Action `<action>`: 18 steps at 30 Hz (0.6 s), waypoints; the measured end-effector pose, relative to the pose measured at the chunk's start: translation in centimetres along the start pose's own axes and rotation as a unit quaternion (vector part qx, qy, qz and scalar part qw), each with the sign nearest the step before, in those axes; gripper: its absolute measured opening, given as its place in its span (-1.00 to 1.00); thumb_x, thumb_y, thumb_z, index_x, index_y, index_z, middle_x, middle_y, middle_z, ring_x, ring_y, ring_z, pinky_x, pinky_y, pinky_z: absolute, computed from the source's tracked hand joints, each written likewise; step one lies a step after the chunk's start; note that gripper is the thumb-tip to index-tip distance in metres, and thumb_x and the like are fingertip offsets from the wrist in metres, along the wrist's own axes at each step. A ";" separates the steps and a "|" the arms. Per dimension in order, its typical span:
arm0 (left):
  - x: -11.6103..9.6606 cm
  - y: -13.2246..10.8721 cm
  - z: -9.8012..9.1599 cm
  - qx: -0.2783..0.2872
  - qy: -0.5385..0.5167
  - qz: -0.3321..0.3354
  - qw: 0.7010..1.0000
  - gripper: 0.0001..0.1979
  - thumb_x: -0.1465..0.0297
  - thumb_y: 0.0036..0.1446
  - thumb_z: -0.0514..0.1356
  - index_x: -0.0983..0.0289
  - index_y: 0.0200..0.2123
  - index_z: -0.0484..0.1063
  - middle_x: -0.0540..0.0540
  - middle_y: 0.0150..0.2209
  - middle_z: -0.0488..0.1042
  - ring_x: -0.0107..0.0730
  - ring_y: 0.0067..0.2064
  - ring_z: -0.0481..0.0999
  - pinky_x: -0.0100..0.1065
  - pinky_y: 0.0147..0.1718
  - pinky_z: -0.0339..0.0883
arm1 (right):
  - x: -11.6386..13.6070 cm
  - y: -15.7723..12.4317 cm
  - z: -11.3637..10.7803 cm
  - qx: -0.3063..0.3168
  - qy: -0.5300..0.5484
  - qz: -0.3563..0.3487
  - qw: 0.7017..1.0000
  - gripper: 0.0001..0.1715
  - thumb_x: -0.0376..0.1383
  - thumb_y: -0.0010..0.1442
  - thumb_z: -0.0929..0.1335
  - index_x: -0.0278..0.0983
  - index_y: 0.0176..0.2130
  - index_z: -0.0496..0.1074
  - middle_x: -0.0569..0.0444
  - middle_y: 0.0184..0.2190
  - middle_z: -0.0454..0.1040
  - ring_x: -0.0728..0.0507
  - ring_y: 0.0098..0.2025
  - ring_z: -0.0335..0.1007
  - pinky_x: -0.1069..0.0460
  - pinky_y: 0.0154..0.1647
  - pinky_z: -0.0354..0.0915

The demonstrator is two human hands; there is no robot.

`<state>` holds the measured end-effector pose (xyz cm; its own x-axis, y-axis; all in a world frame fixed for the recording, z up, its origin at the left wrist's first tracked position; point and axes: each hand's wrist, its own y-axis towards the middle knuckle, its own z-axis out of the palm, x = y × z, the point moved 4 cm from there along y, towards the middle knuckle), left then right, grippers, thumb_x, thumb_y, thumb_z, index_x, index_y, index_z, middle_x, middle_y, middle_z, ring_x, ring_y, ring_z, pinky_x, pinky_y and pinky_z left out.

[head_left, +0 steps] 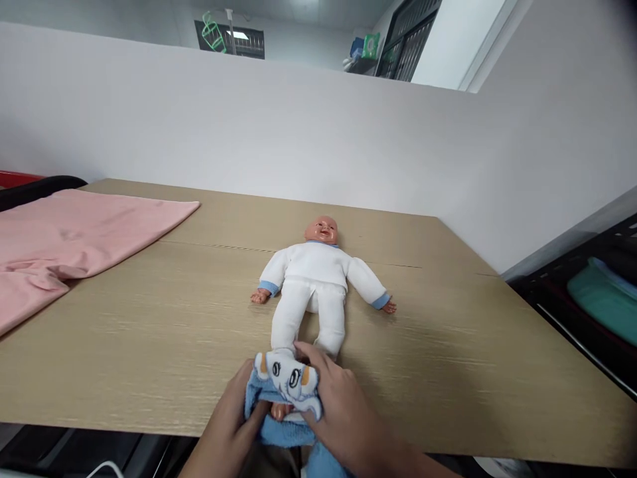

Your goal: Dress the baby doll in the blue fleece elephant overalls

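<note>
A baby doll (318, 265) in a white top with blue cuffs lies on its back on the wooden table, legs toward me. Around one of its feet is a pair of blue doll trousers (286, 433) with a white cartoon animal face on it. My left hand (233, 405) grips the blue cloth from the left, its thumb inside the opening by the foot. From the right, my right hand (338, 398) is closed on the same cloth, with its fingers against the doll's lower leg. The doll's other foot is hidden behind my right hand.
A pink cloth (89, 232) covers the table's left side. Behind the table (448, 345) rises a white partition wall (249, 126). To the right stands a black crate (542, 299) with green cloth (604, 299) in it. The table's near edge runs below my hands.
</note>
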<state>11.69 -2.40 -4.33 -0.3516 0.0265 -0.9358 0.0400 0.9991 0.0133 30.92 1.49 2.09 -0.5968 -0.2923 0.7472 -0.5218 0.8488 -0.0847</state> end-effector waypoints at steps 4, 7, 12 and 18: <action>0.4 0.0 -0.4 -0.002 -0.042 0.011 0.999 -0.56 0.15 0.41 0.19 0.13 0.26 0.45 0.29 0.27 0.51 0.14 0.32 0.49 0.08 0.32 0.41 | -1.2 0.0 -0.5 -0.031 0.123 -0.042 0.991 -0.34 -0.41 0.14 0.46 -0.14 0.21 0.41 -0.03 0.16 0.60 -0.28 0.16 0.57 -0.10 0.19 0.44; 0.2 0.9 -0.8 0.001 -0.018 0.071 0.997 -0.61 0.27 0.40 0.20 0.16 0.24 0.47 0.30 0.32 0.44 0.14 0.37 0.42 0.06 0.38 0.32 | -1.7 0.5 -0.7 -0.040 0.105 -0.075 0.991 -0.35 -0.48 0.07 0.45 -0.15 0.14 0.44 0.00 0.05 0.60 -0.28 0.10 0.53 -0.11 0.12 0.43; 1.0 2.9 -1.4 0.045 -0.042 0.047 0.997 -0.60 0.39 0.37 0.17 0.18 0.24 0.40 0.20 0.13 0.58 -0.02 0.16 0.58 -0.16 0.16 0.49 | -1.2 2.1 -1.9 -0.056 0.011 -0.165 0.985 -0.62 -0.53 0.15 0.41 -0.22 -0.05 0.49 -0.03 0.00 0.54 -0.29 0.18 0.34 -0.16 0.23 0.35; -1.4 5.7 -2.7 0.059 -0.050 0.090 0.993 -0.66 0.43 0.28 0.25 0.15 0.11 0.43 0.08 -0.01 0.57 -0.17 0.00 0.58 -0.27 0.04 0.49 | -1.0 4.6 -4.2 -0.012 -0.025 -0.278 0.960 -0.90 -0.28 0.31 0.46 -0.18 -0.13 0.53 0.02 -0.13 0.60 -0.25 0.03 0.48 -0.08 0.10 0.45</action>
<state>9.89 3.35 -2.04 -0.2339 0.1941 -0.9527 0.2044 0.9678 0.1470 31.65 7.50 3.71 -0.2582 -0.7235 0.6402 -0.7549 0.5647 0.3337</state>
